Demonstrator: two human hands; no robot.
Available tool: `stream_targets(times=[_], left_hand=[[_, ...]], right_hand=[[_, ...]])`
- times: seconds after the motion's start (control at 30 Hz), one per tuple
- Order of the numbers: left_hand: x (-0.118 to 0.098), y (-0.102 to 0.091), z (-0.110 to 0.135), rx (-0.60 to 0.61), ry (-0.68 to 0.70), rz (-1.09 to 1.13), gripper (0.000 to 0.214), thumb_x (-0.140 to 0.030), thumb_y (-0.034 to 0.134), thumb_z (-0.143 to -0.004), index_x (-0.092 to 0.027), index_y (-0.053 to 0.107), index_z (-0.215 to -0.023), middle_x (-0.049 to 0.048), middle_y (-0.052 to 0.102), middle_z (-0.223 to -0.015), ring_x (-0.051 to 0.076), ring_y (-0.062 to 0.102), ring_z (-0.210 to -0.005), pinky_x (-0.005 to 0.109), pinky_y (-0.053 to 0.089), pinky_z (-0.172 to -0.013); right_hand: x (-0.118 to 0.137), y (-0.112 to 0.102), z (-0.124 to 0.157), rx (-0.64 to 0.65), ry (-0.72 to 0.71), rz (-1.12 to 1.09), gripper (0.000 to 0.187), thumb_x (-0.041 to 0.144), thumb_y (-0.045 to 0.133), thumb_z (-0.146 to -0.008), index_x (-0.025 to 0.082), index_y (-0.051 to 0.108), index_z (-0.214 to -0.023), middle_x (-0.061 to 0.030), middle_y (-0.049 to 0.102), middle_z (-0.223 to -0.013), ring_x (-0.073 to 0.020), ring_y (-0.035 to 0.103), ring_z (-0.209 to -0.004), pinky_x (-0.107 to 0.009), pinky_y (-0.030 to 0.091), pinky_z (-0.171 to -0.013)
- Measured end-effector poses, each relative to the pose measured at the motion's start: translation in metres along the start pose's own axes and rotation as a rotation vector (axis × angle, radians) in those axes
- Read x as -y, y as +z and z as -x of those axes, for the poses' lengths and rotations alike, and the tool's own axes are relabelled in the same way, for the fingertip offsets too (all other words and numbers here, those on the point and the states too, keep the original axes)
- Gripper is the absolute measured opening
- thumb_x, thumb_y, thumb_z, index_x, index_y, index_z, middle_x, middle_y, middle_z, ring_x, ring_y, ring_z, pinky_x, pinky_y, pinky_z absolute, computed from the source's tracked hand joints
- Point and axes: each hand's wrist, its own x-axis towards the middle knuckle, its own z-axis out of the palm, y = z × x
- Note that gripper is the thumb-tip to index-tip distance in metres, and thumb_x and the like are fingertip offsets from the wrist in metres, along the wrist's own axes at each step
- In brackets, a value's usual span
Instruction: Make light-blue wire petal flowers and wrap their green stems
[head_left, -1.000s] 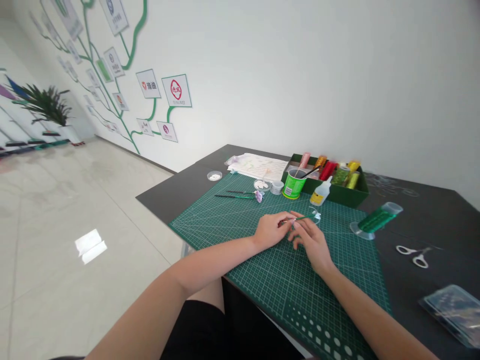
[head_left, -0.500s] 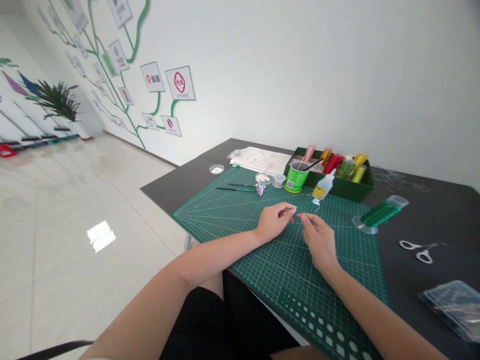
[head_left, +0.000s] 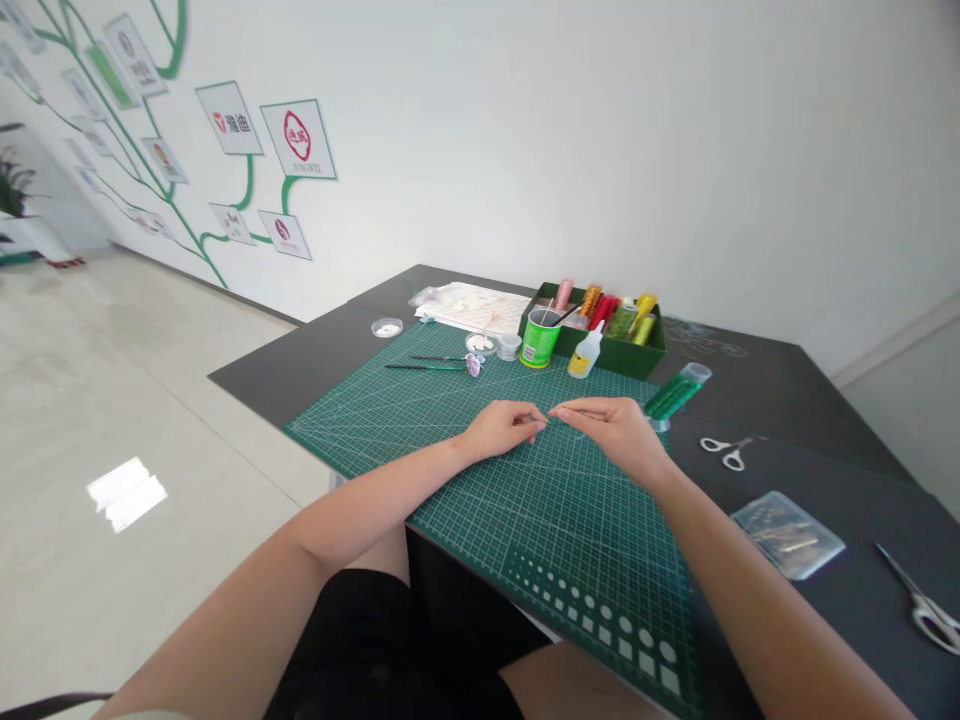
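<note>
From where I stand: potted plant (head_left: 13, 188), cut off at far left; shallow dish (head_left: 387, 328) and, past a purple flower (head_left: 473, 365), a second dish (head_left: 481, 344), both holding white pieces. Left hand (head_left: 501, 428) curled closed on the green cutting mat (head_left: 517, 510), any thin item within it untellable; green tin (head_left: 535, 345) of sticks; green box (head_left: 634, 358) of coloured rolls; right hand (head_left: 607, 422) pinched closed over the mat, contents likewise untellable. Green reel (head_left: 675, 393), base partly hidden by that hand; clear case (head_left: 787, 535), contents indistinct; large scissors (head_left: 919, 605), cut off rightmost.
</note>
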Motion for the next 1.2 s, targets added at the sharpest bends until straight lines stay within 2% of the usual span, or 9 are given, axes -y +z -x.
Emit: stream_targets(times=[0.07, 0.13, 0.27, 0.37, 0.57, 0.73, 0.87, 1.03, 1.2], left_hand=[[-0.007, 0.001, 0.005, 0.037, 0.007, -0.026, 0.021, -0.033, 0.06, -0.092, -0.019, 0.075, -0.095, -0.0023, 0.071, -0.067, 0.011, 0.061, -0.06, 0.021, 0.042, -0.062], [-0.014, 0.001, 0.01, 0.076, 0.012, -0.055, 0.019, -0.031, 0.061, -0.091, -0.02, 0.075, -0.094, -0.0024, 0.072, -0.067, 0.011, 0.062, -0.06, 0.021, 0.043, -0.062], [-0.023, 0.0, 0.015, 0.133, 0.03, -0.113, 0.014, -0.026, 0.063, -0.089, -0.022, 0.076, -0.093, -0.0038, 0.073, -0.068, 0.011, 0.062, -0.058, 0.021, 0.042, -0.06], [-0.027, 0.0, 0.017, 0.16, 0.072, -0.107, 0.014, -0.024, 0.063, -0.088, -0.023, 0.076, -0.091, -0.0042, 0.074, -0.069, 0.011, 0.064, -0.061, 0.02, 0.043, -0.062], [-0.031, -0.001, 0.02, 0.143, 0.165, -0.126, 0.014, -0.025, 0.063, -0.089, -0.023, 0.076, -0.092, -0.0046, 0.074, -0.068, 0.011, 0.064, -0.06, 0.02, 0.044, -0.063], [-0.033, 0.001, 0.023, 0.081, 0.221, -0.181, 0.016, -0.031, 0.061, -0.091, -0.022, 0.074, -0.091, -0.004, 0.076, -0.073, 0.01, 0.062, -0.058, 0.02, 0.041, -0.061], [-0.034, 0.002, 0.026, 0.033, 0.252, -0.24, 0.019, -0.034, 0.059, -0.093, -0.023, 0.075, -0.093, -0.0031, 0.077, -0.078, 0.01, 0.062, -0.06, 0.021, 0.041, -0.061], [-0.033, 0.0, 0.027, -0.056, 0.268, -0.274, 0.021, -0.036, 0.058, -0.094, -0.024, 0.076, -0.096, -0.0013, 0.077, -0.078, 0.012, 0.064, -0.062, 0.022, 0.042, -0.063], [-0.029, 0.001, 0.025, -0.155, 0.247, -0.271, 0.018, -0.035, 0.062, -0.091, -0.024, 0.075, -0.098, -0.0013, 0.077, -0.079, 0.012, 0.062, -0.059, 0.022, 0.042, -0.061]], right_hand=[[0.006, -0.005, 0.0, 0.032, -0.001, -0.008, 0.03, 0.048, 0.075, -0.073, 0.02, 0.082, -0.08, -0.0076, 0.078, -0.084, -0.024, 0.069, -0.077, -0.033, 0.054, -0.066], [0.011, -0.007, 0.001, 0.03, 0.015, -0.027, 0.032, 0.048, 0.075, -0.073, 0.018, 0.083, -0.082, -0.0069, 0.076, -0.076, -0.0214, 0.067, -0.071, -0.03, 0.051, -0.062], [0.015, -0.008, 0.003, -0.014, 0.052, -0.074, 0.037, 0.047, 0.074, -0.076, 0.014, 0.083, -0.089, -0.0004, 0.057, -0.046, -0.013, 0.051, -0.05, -0.025, 0.037, -0.046], [0.015, -0.009, 0.003, -0.052, 0.04, -0.07, 0.039, 0.049, 0.073, -0.076, 0.014, 0.082, -0.091, 0.0023, 0.049, -0.042, -0.0105, 0.043, -0.045, -0.024, 0.03, -0.043], [0.007, -0.009, -0.002, -0.111, 0.037, -0.046, 0.042, 0.051, 0.073, -0.076, 0.014, 0.082, -0.095, -0.0015, 0.061, -0.051, -0.0155, 0.056, -0.054, -0.027, 0.041, -0.049], [-0.01, -0.011, -0.007, -0.136, 0.022, -0.026, 0.033, 0.045, 0.073, -0.076, 0.017, 0.083, -0.092, -0.0074, 0.079, -0.083, -0.0266, 0.071, -0.083, -0.036, 0.056, -0.072], [-0.027, -0.012, -0.011, -0.062, 0.019, 0.051, 0.024, 0.041, 0.073, -0.074, 0.022, 0.083, -0.084, -0.0068, 0.08, -0.091, -0.0292, 0.073, -0.092, -0.039, 0.057, -0.083], [-0.041, -0.014, -0.013, 0.046, 0.052, 0.032, 0.027, 0.044, 0.073, -0.075, 0.021, 0.083, -0.087, -0.0067, 0.08, -0.094, -0.0284, 0.073, -0.093, -0.039, 0.057, -0.085], [-0.047, -0.015, -0.014, 0.093, 0.072, 0.039, 0.03, 0.045, 0.072, -0.075, 0.02, 0.083, -0.085, -0.007, 0.08, -0.091, -0.027, 0.072, -0.088, -0.038, 0.056, -0.079]])
